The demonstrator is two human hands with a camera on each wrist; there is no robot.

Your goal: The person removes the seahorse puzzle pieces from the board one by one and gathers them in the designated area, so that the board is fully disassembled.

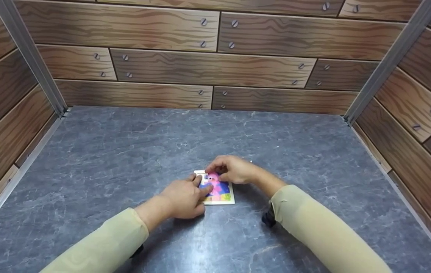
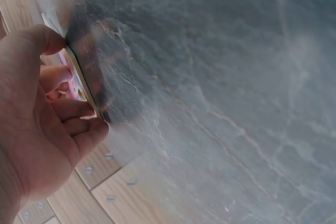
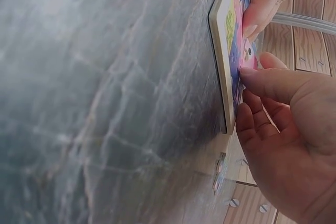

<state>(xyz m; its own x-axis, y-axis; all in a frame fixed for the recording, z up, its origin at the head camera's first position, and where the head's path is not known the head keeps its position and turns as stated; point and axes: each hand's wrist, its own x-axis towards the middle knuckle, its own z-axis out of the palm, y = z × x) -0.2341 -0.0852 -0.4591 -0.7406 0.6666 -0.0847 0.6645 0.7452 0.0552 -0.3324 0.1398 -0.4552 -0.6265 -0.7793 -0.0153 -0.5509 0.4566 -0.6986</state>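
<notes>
From here I judge the picture board (image 1: pixel 223 196), flat on the surface (image 1: pixel 124 159), light, stiff and slick, best held by its edges; the left hand (image 1: pixel 183 199) grips its left side, the right hand (image 1: pixel 237 170) curls over its far side, though whether pinching I cannot tell.

The picture board (image 1: pixel 223 192) wears a cream border (image 1: pixel 233 194) around a bright print: a pink figure (image 1: pixel 217 190) set against deep blue, with a yellow-green patch near one edge. The surface (image 1: pixel 155 140) is slate blue-grey in a marble pattern, veined whitish and tan. The sleeves (image 1: pixel 321 227) are plain pale yellow-beige. Brown plank print with darker grain and grey screw heads (image 1: pixel 234 23) covers the walls (image 1: pixel 215 70); the corner posts (image 1: pixel 30 53) are silver-grey.
</notes>
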